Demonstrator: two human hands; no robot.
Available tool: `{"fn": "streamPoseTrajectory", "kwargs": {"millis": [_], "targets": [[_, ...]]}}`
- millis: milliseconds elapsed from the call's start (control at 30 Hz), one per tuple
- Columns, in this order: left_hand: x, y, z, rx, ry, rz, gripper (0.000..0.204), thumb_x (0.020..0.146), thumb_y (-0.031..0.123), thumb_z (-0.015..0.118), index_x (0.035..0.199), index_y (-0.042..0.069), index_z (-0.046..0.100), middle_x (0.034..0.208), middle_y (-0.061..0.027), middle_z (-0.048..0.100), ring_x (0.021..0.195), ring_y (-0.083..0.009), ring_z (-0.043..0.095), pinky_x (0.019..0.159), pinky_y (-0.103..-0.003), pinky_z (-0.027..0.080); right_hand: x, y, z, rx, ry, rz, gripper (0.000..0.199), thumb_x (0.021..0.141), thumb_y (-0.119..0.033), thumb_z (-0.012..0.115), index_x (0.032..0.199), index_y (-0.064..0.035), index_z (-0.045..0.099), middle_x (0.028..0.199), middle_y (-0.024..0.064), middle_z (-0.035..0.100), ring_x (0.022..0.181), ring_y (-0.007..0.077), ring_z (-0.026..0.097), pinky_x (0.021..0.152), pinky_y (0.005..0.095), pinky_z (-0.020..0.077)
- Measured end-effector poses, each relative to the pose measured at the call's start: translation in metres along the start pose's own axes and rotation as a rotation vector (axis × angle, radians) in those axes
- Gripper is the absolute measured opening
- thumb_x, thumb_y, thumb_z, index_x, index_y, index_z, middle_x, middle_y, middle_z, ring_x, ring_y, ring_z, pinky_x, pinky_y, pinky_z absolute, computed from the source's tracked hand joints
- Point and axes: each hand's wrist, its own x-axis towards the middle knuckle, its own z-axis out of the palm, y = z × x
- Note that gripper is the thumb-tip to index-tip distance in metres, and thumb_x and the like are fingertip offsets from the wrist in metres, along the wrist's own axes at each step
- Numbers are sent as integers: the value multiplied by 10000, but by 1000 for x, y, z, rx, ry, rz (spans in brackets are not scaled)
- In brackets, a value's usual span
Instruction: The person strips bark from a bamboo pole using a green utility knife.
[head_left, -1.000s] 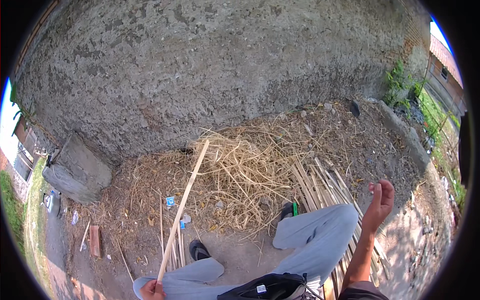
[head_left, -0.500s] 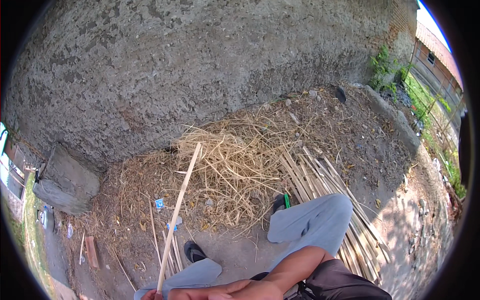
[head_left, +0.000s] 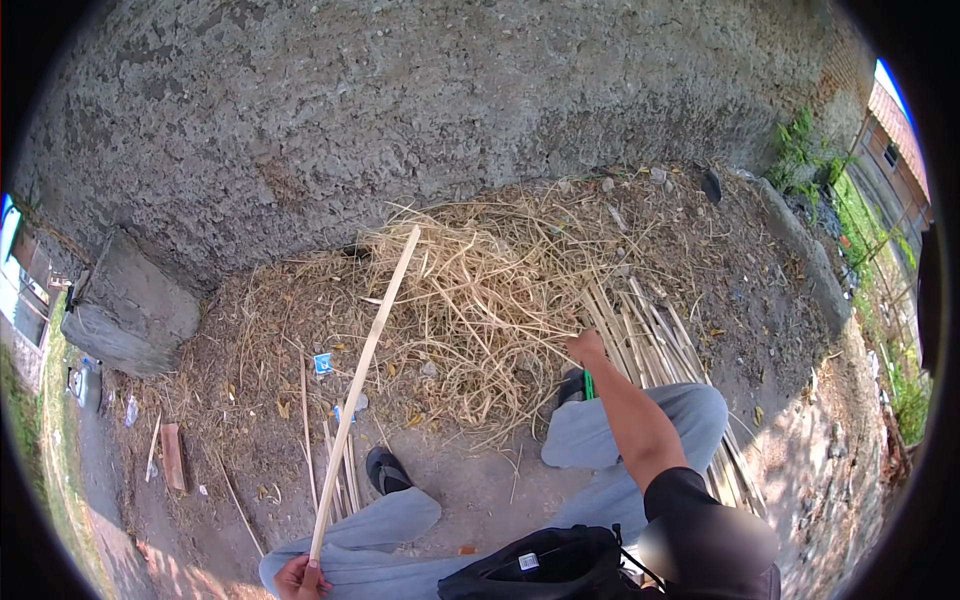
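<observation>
My left hand (head_left: 300, 577) at the lower edge grips the near end of a long pale bamboo strip (head_left: 366, 382) that slants up and away toward the wall. My right hand (head_left: 586, 347) is stretched forward with fingers closed at the edge of a heap of dry straw-like shavings (head_left: 480, 290), beside a bundle of split bamboo strips (head_left: 655, 345) lying on the ground. I cannot tell whether it holds anything. My knees in grey trousers (head_left: 640, 430) frame the lower part of the view.
A rough grey plastered wall (head_left: 400, 110) rises behind the heap. A concrete block (head_left: 125, 315) stands at the left. More thin strips (head_left: 335, 470) lie by my left foot in a dark sandal (head_left: 385, 468). A black bag (head_left: 545, 565) hangs at my waist. Greenery (head_left: 880, 260) borders the right.
My right hand came down from a raised position at the right, swept across low in front of me, and now reaches forward to the straw heap. The left hand's strip stays roughly in place.
</observation>
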Motion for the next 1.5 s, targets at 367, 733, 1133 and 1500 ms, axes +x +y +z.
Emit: {"fn": "streamPoseTrajectory", "kwargs": {"millis": [367, 733, 1133, 1500], "targets": [[-18, 13, -6, 16, 41, -96, 189, 963, 153, 615, 1068, 16, 691, 665, 47, 548, 550, -45, 468, 486, -208, 361, -14, 96, 119, -50, 38, 46, 542, 782, -321, 776, 1144, 48, 613, 1155, 269, 649, 1092, 405, 626, 929, 449, 521], [-8, 66, 26, -100, 44, -18, 150, 918, 101, 647, 947, -41, 683, 632, -32, 605, 511, -91, 524, 457, -240, 397, -15, 120, 84, -308, 76, -106, 450, 787, -157, 677, 1167, 53, 556, 1195, 261, 581, 1150, 401, 580, 980, 429, 494], [46, 150, 89, -393, -336, 161, 247, 1028, 190, 517, 1090, -20, 631, 778, -21, 563, 459, -62, 413, 416, -214, 305, -172, -112, -154, 132, 11, -689, 338, 847, -238, 725, 1045, 20, 629, 718, 98, 629, 587, 233, 602, 554, 384, 496], [42, 178, 176, -263, -457, 201, 320, 995, 202, 598, 1221, -23, 628, 595, 1, 560, 498, -57, 532, 434, -222, 408, -297, -171, -83, 886, -493, -611, 320, 968, -230, 638, 1155, 29, 629, 854, 54, 673, 521, 40, 461, 479, 232, 407]]}}
